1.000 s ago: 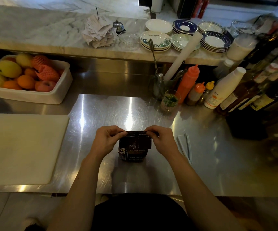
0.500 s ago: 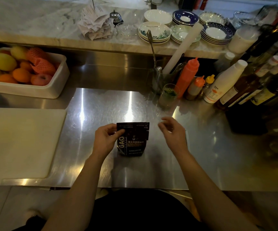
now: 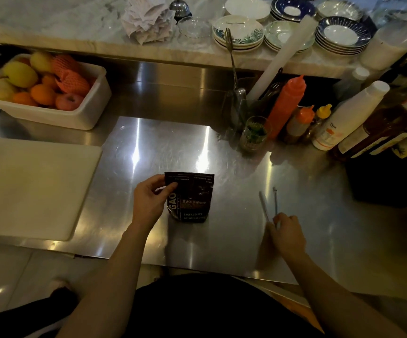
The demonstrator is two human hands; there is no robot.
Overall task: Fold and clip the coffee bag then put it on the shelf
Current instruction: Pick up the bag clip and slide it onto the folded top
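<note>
A small black coffee bag (image 3: 192,198) stands upright on the steel counter (image 3: 222,240), its top folded flat. My left hand (image 3: 150,198) pinches the bag's upper left corner at the fold. To the right lies a long pale sealing clip (image 3: 268,203), its two arms spread in a narrow V. My right hand (image 3: 286,231) is at the clip's near end, with the fingertips closed on it. The clip still rests on the counter.
A white cutting board (image 3: 31,186) lies at the left. Behind it is a white tub of fruit (image 3: 46,93). Sauce bottles (image 3: 288,106), a glass (image 3: 255,134) and dark bottles (image 3: 380,132) crowd the back right. Stacked plates (image 3: 238,32) sit on the marble ledge.
My right hand let go of the bag's folded top and moved right and down to the clip. The left hand keeps holding the fold.
</note>
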